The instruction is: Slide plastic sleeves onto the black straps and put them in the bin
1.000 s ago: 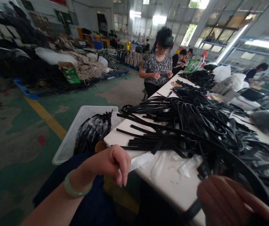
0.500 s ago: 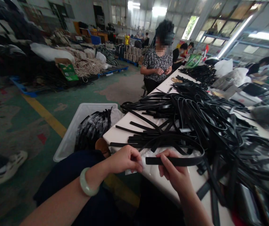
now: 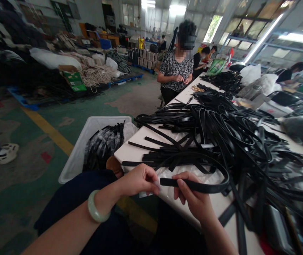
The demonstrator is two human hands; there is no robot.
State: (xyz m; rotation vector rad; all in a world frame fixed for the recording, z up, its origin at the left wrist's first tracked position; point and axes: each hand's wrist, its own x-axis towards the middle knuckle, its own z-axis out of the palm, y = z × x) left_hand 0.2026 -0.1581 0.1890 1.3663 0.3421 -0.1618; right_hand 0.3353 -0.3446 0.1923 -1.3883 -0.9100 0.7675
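My right hand [image 3: 192, 198] grips a black strap [image 3: 210, 187] a short way from its squared end, thumb on the near side. The strap's far part loops back over the table. Left of that end, my left hand [image 3: 141, 180] is closed in a pinch, a green bangle [image 3: 97, 207] on its wrist. Something whitish and thin shows by its fingertips, but I cannot make out what they hold. A small gap parts the left fingers from the strap end. Behind both hands lie several loose black straps [image 3: 162, 156] with their ends towards the table's left edge.
A large heap of black straps [image 3: 236, 141] covers much of the white table [image 3: 127, 150]. Left of it stands a white bin [image 3: 74, 152] holding black strips. A co-worker [image 3: 176, 67] sits farther along the table. Another person's shoe [image 3: 6, 153] is on the floor at left.
The strap end and my right hand have shifted slightly left, closer to my left hand. My left hand keeps its pinch. The foot at left has moved farther away.
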